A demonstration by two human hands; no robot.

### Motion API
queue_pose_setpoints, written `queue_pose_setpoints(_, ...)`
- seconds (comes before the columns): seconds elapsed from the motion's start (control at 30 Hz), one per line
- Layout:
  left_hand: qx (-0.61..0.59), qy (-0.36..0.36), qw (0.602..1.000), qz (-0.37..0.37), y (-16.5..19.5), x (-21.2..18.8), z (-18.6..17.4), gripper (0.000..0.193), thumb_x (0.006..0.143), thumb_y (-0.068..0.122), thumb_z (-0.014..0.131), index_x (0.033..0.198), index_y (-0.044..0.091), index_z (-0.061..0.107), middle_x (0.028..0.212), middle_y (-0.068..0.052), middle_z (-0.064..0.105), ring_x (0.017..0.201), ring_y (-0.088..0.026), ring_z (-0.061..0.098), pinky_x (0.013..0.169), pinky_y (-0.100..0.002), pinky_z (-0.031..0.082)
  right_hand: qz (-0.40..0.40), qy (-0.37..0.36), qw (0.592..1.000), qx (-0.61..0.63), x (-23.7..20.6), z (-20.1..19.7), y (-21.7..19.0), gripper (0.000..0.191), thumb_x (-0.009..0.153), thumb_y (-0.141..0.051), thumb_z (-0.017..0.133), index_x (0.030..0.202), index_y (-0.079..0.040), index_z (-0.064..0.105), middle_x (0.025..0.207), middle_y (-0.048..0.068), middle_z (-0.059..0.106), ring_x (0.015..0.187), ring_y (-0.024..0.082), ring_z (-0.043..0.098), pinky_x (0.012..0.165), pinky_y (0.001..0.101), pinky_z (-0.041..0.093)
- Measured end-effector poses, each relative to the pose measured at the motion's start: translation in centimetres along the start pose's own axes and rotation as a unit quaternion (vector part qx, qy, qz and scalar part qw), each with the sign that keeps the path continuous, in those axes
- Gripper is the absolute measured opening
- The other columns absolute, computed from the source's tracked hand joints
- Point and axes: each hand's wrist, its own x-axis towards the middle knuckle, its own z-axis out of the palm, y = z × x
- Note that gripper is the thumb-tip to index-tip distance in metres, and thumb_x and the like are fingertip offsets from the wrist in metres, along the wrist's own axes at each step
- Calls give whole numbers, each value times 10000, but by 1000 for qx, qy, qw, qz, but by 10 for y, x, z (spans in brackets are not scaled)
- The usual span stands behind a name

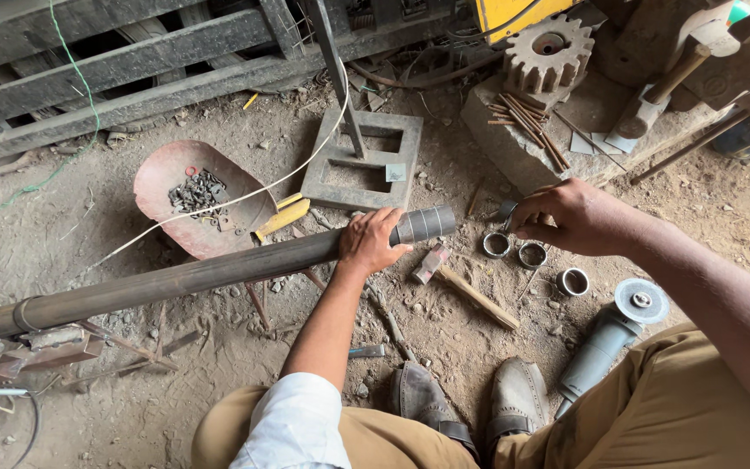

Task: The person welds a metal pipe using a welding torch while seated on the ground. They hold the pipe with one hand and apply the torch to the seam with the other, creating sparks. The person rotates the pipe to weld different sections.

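A long dark metal pipe (175,280) runs from the left edge to the middle, with a ground, shiny end (427,224). My left hand (369,241) is wrapped around the pipe just behind that shiny end. My right hand (566,217) is to the right of the pipe's end and pinches a short metal ring (508,209) between its fingers. Three more short metal rings (531,254) lie on the dirt just below my right hand. A hammer (466,284) lies on the ground beneath the pipe's end.
An angle grinder (611,334) lies by my right knee. A rusty shovel blade (194,198) holds small metal scraps. A square steel stand (363,159) sits behind the pipe. A large gear (548,54) and welding rods (531,126) rest on a stone block. My shoes (470,401) are below.
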Motion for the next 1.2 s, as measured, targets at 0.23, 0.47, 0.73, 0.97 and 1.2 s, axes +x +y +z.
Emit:
queue_pose_setpoints(0.23, -20, -6, 1000, -7, -2, 0, 2, 912, 727, 470, 876, 1473, 106, 500, 1454, -108, 595, 1263, -245, 607, 1107, -423, 426, 15, -7, 1000, -12, -1, 2, 0, 195, 901, -296, 712, 1005, -148, 784, 934, 23, 798, 781, 167, 796, 702, 334, 666)
queue_pose_setpoints(0.47, -24, -12, 1000, -8, -1, 0, -3, 914, 728, 464, 884, 1469, 96, 496, 1468, -121, 575, 1284, -258, 592, 1117, -441, 401, 6, -2, 1000, 4, 0, 4, 2, 186, 902, -276, 706, 1004, -142, 784, 928, 36, 801, 813, 164, 808, 729, 331, 668)
queue_pose_setpoints(0.73, -37, -21, 999, -24, 8, -2, -17, 873, 714, 457, 887, 1439, 123, 534, 1449, -89, 601, 1264, -229, 611, 1112, -431, 410, 3, -6, 1000, -7, 0, 5, 2, 179, 898, -265, 715, 994, -128, 780, 932, 39, 802, 806, 169, 799, 717, 333, 664)
queue_pose_setpoints(0.97, -30, -26, 999, -22, 5, -1, -14, 888, 732, 491, 871, 1459, 129, 513, 1461, -80, 591, 1281, -238, 596, 1118, -441, 407, 6, -2, 1000, 3, 0, 5, 1, 178, 892, -251, 719, 1005, -128, 780, 940, 42, 802, 808, 168, 802, 722, 335, 661)
queue_pose_setpoints(1.2, -28, -25, 999, -15, 4, 0, -12, 909, 733, 503, 870, 1470, 129, 490, 1476, -85, 570, 1287, -239, 587, 1111, -455, 407, 11, -6, 1000, 1, 0, 4, -1, 167, 891, -251, 728, 996, -131, 780, 923, 38, 799, 802, 169, 802, 717, 334, 660)
